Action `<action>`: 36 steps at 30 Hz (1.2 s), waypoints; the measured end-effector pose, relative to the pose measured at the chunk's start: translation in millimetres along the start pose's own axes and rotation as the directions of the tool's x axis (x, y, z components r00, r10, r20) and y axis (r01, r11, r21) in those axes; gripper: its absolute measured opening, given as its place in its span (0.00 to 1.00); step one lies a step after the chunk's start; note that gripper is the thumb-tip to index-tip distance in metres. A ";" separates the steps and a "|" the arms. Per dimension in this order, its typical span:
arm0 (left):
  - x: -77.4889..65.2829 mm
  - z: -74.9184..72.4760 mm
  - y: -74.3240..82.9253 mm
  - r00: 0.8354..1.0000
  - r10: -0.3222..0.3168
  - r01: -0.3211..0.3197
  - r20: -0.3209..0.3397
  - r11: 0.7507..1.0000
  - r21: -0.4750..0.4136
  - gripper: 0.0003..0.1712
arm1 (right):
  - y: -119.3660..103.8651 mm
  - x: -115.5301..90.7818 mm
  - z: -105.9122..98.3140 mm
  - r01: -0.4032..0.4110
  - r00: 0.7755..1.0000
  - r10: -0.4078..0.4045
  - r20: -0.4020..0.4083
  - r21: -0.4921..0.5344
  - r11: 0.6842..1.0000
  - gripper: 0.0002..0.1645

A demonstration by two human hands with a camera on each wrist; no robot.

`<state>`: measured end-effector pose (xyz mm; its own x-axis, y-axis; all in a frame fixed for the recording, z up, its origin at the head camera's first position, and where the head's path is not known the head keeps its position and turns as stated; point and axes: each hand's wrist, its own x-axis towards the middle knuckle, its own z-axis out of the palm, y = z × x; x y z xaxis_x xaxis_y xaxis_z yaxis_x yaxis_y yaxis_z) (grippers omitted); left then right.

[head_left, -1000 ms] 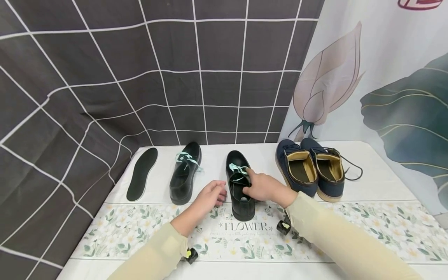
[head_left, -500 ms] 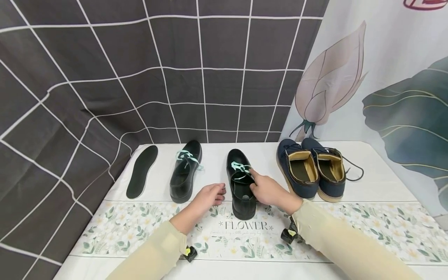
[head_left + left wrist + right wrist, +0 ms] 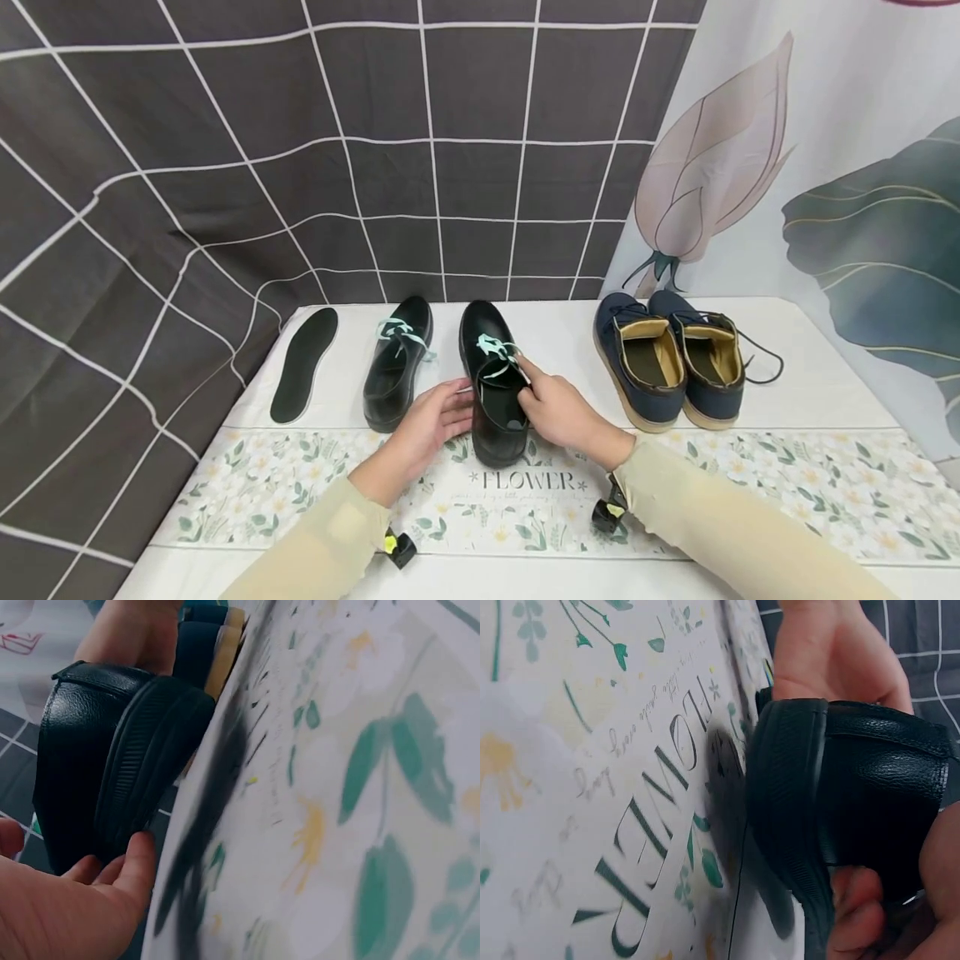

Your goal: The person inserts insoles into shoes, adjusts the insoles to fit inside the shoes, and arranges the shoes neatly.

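A black leather lace-up shoe [image 3: 498, 440] with mint-green laces [image 3: 491, 345] is between my hands, toe pointing away. My right hand [image 3: 564, 410] grips its right side, thumb at the collar and fingers along the outer side. From the left, my left hand [image 3: 429, 423] reaches to the shoe with fairly straight fingers touching its lower side. In the left wrist view, the fingertips meet the sole edge of the shoe [image 3: 79, 765]. A shadow lies under the heel of the shoe [image 3: 877, 802] in the right wrist view, so it appears raised off the table.
A matching black shoe [image 3: 387, 396] stands to the left, and a black insole [image 3: 303, 367] lies beyond it. Two navy shoes with tan linings [image 3: 656, 404] stand at the right. The white table [image 3: 562, 333] has a floral band; a dark grid curtain [image 3: 472, 183] hangs behind.
The black shoe has moved left and slightly away from me, held in my right hand. My left hand has come from beside the shoe into contact with it.
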<state>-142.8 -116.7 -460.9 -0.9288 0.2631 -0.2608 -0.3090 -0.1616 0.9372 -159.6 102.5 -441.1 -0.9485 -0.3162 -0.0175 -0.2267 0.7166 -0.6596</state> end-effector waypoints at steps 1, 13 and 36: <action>-1.9 -0.9 2.7 1.000 0.012 -0.012 -0.011 1.000 0.004 0.33 | -2.2 1.4 1.5 0.007 1.000 -0.007 -0.010 0.002 1.000 0.35; -10.6 -11.8 19.3 0.989 0.108 -0.098 -0.099 0.990 0.103 0.31 | -27.3 23.7 20.8 -0.021 0.998 0.026 -0.062 0.084 0.996 0.37; -41.8 -26.4 31.8 0.975 0.156 -0.088 -0.156 0.924 0.372 0.30 | -33.6 61.3 52.4 -0.063 0.994 0.067 -0.087 0.048 0.997 0.35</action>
<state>-119.1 -158.0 -426.2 -0.9861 0.0828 -0.1443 -0.1275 0.1808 0.9752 -198.6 26.5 -459.4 -0.9771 -0.2126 0.0038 -0.1559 0.7040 -0.6929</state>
